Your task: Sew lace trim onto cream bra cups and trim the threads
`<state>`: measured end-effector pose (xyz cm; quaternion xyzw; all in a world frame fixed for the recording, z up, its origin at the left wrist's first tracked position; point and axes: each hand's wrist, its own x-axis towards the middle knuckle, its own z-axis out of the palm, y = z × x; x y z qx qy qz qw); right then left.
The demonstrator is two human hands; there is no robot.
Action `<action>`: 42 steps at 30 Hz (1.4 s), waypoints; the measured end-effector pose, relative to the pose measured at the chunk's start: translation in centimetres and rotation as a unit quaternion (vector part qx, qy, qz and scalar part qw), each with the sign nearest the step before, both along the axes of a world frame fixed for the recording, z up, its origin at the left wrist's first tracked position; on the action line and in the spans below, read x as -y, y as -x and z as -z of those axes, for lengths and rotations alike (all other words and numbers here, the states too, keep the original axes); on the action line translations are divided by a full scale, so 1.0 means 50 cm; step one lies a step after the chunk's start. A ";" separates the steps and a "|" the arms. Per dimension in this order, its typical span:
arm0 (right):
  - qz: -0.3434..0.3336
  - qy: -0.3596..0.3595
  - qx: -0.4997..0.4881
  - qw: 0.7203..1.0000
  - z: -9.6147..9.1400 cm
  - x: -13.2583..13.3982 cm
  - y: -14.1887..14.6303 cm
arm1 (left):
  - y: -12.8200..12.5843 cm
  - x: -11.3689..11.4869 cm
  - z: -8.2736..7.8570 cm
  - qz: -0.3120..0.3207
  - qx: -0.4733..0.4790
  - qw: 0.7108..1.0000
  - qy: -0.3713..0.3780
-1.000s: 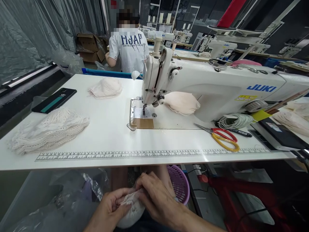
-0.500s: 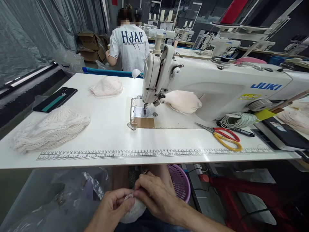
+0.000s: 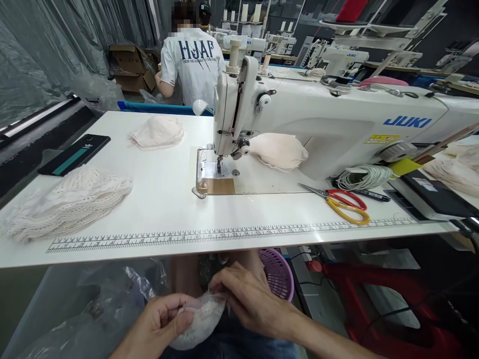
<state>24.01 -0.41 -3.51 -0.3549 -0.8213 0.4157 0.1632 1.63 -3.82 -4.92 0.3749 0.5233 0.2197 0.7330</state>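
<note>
Your left hand (image 3: 164,319) had its thumb pressed flat against bent fingers, with almost no gap, and between them it held one side of a white lacy cloth (image 3: 202,324). This cloth was over your lap, below the front edge of the table (image 3: 168,214); it was rounded like a shallow cup, with a thin, sheer rim. Your right hand (image 3: 254,301) had its fingers curled and closed together at the other end of this rim, pinching it, though the tips were partly hidden.

On the smooth white table, at left, lay a soft pile of lace (image 3: 71,202) with scalloped edges. Under the hard, glossy arm of the sewing machine (image 3: 337,114) rested a pale, rounded fabric piece (image 3: 280,151). The scissors (image 3: 348,205) had steel blades and looped handles, red and yellow.
</note>
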 end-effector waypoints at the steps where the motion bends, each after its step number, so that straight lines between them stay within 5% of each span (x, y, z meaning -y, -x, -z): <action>1: 0.002 0.000 -0.006 1.000 -0.002 -0.002 0.001 | 0.001 0.000 0.001 0.007 -0.001 1.000 -0.002; 7: -0.104 0.038 -0.045 0.993 -0.007 -0.022 0.020 | 0.009 0.001 0.007 0.083 -0.036 0.995 -0.030; 12: -0.086 0.046 0.012 0.995 0.036 -0.031 0.017 | 0.021 0.008 0.007 0.071 -0.079 0.994 -0.027; 16: -0.111 0.130 -0.066 0.983 0.059 -0.032 0.006 | 0.033 0.005 0.003 0.078 -0.070 0.994 -0.026; 22: -0.150 0.189 -0.110 0.964 0.044 -0.046 0.018 | 0.014 -0.021 -0.018 0.175 -0.077 0.981 -0.029; 31: -0.172 0.328 -0.124 0.921 0.043 -0.071 -0.011 | 0.004 -0.034 -0.010 0.177 -0.160 0.971 -0.031; 38: -0.105 0.183 -0.016 0.977 0.048 -0.046 0.003 | 0.020 -0.025 -0.004 0.113 -0.103 0.988 0.021; 42: -0.077 0.203 -0.029 0.976 0.048 -0.042 0.007 | 0.024 -0.017 0.000 0.064 -0.069 0.995 0.042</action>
